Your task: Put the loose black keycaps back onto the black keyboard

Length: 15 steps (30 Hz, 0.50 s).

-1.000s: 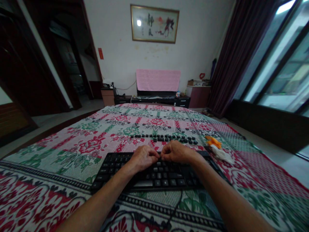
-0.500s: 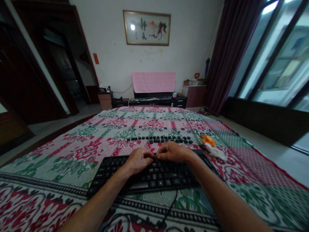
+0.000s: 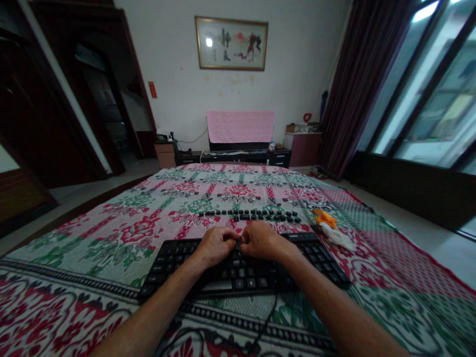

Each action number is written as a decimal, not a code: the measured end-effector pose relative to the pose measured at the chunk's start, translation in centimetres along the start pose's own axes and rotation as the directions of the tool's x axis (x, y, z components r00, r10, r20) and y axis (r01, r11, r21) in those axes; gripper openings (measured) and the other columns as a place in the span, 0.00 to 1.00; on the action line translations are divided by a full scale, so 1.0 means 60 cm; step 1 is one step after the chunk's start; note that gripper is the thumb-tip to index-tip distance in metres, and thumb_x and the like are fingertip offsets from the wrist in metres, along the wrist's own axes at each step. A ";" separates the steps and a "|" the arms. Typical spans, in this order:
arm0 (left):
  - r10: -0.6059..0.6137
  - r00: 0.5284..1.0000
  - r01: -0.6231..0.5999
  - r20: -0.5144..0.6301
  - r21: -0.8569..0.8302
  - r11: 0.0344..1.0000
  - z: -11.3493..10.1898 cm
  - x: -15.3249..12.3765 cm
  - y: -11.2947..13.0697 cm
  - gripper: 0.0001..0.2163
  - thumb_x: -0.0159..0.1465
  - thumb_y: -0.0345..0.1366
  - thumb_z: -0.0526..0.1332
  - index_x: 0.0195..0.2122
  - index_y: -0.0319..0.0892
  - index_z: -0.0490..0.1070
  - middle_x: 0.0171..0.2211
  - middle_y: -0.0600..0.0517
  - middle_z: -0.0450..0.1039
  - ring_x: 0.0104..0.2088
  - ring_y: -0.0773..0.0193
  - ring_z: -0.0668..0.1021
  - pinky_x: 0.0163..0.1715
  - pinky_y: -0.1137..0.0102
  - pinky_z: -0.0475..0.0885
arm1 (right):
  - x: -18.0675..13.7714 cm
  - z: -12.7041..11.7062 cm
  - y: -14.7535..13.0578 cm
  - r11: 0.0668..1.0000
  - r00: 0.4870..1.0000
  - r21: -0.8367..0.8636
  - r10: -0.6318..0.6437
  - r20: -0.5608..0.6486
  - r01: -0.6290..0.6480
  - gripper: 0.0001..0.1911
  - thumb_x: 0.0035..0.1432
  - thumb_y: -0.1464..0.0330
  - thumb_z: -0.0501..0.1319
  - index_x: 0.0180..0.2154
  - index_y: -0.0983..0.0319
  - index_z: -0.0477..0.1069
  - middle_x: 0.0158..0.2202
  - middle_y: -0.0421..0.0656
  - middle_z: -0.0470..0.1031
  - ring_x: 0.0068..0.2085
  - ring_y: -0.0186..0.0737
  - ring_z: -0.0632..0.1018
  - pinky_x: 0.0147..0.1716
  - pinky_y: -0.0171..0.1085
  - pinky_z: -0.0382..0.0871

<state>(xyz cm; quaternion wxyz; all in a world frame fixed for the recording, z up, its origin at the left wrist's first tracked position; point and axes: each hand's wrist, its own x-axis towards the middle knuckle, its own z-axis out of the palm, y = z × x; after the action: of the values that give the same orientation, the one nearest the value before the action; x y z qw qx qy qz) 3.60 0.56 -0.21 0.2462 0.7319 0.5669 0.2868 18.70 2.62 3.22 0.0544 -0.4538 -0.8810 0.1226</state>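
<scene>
A black keyboard (image 3: 251,283) lies before me on the patterned cloth, with some key positions bare and a pale strip along its near edge. My left hand (image 3: 217,246) is over its upper middle, thumb and fingers drawn together in a pinch. Right beside it, my right hand (image 3: 262,241) bends its fingers down onto the same spot, the fingertips of both hands almost meeting. Whatever is between the fingers is too small and hidden to make out. Beyond the hands, several loose black keycaps (image 3: 244,216) are lined up in two rows.
Right of the keycaps lie a crumpled orange cloth or bag (image 3: 325,217) and a crumpled white one (image 3: 336,236). The keyboard's cable (image 3: 269,317) runs toward me over the flowered cloth (image 3: 137,230). A low cabinet (image 3: 278,158) stands against the far wall.
The view has shifted slightly, so everything sits a little further right. My right hand has curled and turned a little more over the keys; my left hand stays pinched in place.
</scene>
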 end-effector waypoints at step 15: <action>-0.003 1.000 0.003 0.003 -0.005 1.000 -0.002 -0.002 0.001 0.12 0.49 0.32 0.51 0.31 0.43 0.72 0.30 0.56 0.73 0.31 0.69 0.73 0.34 0.75 0.65 | -0.003 -0.007 0.017 0.990 0.991 0.034 -0.135 0.026 0.134 0.10 0.40 0.68 0.54 0.25 0.62 0.72 0.20 0.40 0.70 0.22 0.31 0.66 0.19 0.29 0.53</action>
<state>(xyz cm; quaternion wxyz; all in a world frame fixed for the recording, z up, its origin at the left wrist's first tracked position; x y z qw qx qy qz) 3.52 0.43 -0.08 0.2492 0.7310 0.5668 0.2868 19.66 3.13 3.35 0.0577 -0.3907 -0.9081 0.1392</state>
